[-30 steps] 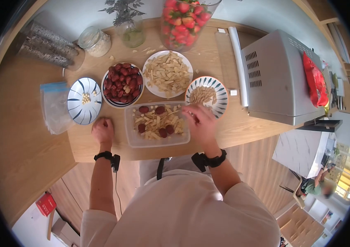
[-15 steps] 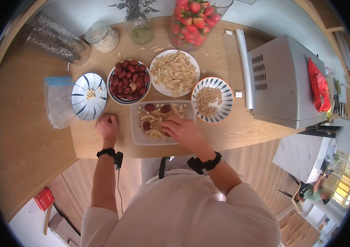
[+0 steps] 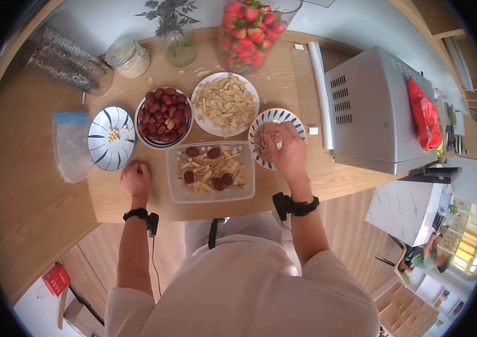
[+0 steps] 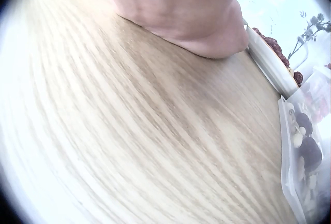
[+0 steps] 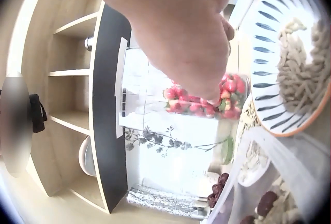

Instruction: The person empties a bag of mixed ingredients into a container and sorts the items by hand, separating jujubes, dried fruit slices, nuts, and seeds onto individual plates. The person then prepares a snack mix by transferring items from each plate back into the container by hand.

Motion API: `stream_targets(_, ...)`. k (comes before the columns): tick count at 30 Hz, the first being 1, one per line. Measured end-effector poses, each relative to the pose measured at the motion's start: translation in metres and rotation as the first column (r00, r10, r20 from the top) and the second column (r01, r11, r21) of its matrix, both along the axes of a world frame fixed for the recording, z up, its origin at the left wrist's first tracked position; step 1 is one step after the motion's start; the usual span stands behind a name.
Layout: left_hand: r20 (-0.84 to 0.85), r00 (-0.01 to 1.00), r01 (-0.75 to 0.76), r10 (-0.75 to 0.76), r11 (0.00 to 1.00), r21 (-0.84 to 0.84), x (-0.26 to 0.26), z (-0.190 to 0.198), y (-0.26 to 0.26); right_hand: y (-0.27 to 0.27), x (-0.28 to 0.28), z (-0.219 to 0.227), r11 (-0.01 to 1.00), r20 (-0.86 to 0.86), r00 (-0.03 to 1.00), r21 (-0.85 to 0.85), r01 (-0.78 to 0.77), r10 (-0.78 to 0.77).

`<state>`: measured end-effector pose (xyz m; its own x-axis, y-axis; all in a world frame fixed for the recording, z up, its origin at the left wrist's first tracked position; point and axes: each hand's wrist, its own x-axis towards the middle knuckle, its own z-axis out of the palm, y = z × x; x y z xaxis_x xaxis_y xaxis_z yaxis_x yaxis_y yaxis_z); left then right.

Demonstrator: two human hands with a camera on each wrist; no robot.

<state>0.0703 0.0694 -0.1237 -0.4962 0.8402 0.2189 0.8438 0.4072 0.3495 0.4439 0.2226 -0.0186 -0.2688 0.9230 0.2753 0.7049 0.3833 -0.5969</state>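
Observation:
My right hand reaches over the orange-rimmed plate, fingertips down at the small pale-brown slivers heaped there. I cannot tell whether it pinches any. In the right wrist view, the hand's underside hides its fingertips. Left of that plate sits a clear plastic container, holding pale dried slices, several red dates and small cream-coloured pieces. My left hand rests loosely curled on the wooden table, holding nothing, below the blue-striped plate with a few cream beads.
Behind the container stand a bowl of red dates and a white plate of pale dried slices. Farther back are a lidded jar, a plant vase and a tall strawberry container. Plastic bags lie left; a silver appliance stands right.
My right hand went from beside the orange-rimmed plate down into the container, then back up and right to that plate. My left hand has stayed resting on the table.

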Motion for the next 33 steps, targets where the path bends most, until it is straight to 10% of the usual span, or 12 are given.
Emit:
stream_targets(8,-0.022,1.0,-0.009,0.008,1.0,-0.02,-0.003,-0.005,-0.001,-0.009,0.016,-0.04,0.943,0.318,0.948,-0.311,0.118,-0.014)
stream_targets(33,-0.054,0.998,-0.018,0.015,0.998,-0.053,-0.005,-0.006,-0.002,-0.012,0.006,-0.049,0.945,0.251,0.968,-0.308,0.105,-0.026)
